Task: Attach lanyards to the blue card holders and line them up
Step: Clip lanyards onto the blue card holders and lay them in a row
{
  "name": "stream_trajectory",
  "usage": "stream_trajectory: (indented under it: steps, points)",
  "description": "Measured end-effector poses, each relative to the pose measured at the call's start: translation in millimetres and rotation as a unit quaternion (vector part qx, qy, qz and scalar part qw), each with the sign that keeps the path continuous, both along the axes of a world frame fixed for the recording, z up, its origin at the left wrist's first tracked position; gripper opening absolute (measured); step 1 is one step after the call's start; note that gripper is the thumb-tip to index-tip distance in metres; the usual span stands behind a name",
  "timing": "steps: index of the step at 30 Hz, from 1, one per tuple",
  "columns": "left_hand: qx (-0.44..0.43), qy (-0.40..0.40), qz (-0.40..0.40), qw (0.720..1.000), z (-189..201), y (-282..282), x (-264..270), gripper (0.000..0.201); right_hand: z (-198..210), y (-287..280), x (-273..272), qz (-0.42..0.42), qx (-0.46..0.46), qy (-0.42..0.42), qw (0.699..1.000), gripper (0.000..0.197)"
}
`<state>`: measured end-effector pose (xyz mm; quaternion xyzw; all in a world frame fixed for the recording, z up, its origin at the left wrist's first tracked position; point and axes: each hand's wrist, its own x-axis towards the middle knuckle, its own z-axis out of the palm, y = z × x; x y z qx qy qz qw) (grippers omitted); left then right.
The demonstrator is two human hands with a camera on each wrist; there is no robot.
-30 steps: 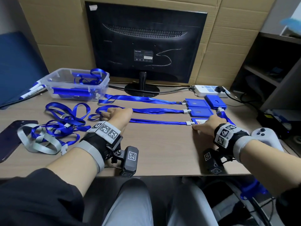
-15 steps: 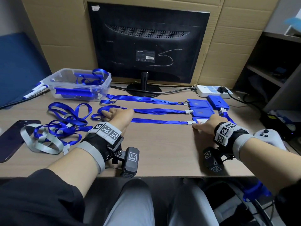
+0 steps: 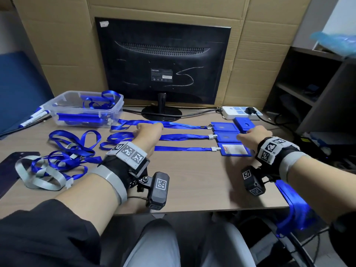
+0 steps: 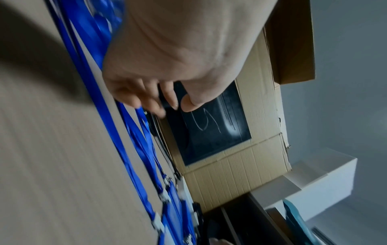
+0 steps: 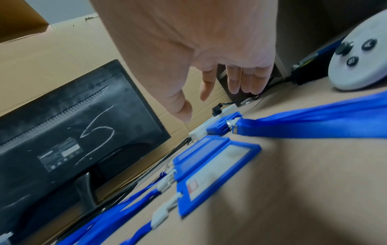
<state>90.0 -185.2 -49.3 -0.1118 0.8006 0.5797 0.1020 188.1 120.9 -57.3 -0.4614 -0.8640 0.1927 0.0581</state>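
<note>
Three blue lanyards lie in parallel rows on the desk: far, middle, near. Each is clipped to a blue card holder at its right end: far, middle, near with a white card inside. A fourth holder lies behind them; its lanyard trails off the desk's right edge. My left hand hovers over the far and middle straps, fingers relaxed, holding nothing. My right hand hangs above the holders with loose fingers, empty.
A clear plastic box with more lanyards stands back left. Loose blue lanyards and a grey one lie tangled at the left beside a dark phone. Monitor and power strip at the back; white controller at right.
Both hands have lifted off the near lanyard and its holder and moved toward the back rows. The near holder now lies uncovered. The head view has shifted.
</note>
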Motion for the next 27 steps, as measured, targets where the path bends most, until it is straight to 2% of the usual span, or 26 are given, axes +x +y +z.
stream_trajectory:
  steps: [1,3,5,9,12,19,27]
  points:
    - [0.026,0.001,-0.023,0.999,3,10,6,0.047,-4,17,-3,-0.011,0.007,0.010,1.000,0.060]
    - [0.059,-0.005,-0.073,0.996,7,31,15,0.032,-3,38,-2,-0.026,0.004,0.031,0.999,0.059]
    - [0.072,-0.016,-0.108,0.991,8,54,22,0.026,13,28,9,-0.023,-0.007,0.064,0.998,0.046]
    - [0.089,-0.052,-0.142,0.984,4,93,27,0.017,13,40,6,-0.028,-0.016,0.114,0.993,0.016]
    - [0.093,-0.070,-0.155,0.981,-1,113,26,0.017,4,58,-10,-0.033,-0.021,0.131,0.991,0.011]
    - [0.109,-0.108,-0.184,0.971,-8,136,16,0.007,-19,85,-59,0.018,-0.033,0.057,0.998,0.049]
    - [0.107,-0.124,-0.219,0.962,-17,147,9,0.006,-35,98,-76,-0.007,0.012,0.012,1.000,0.047]
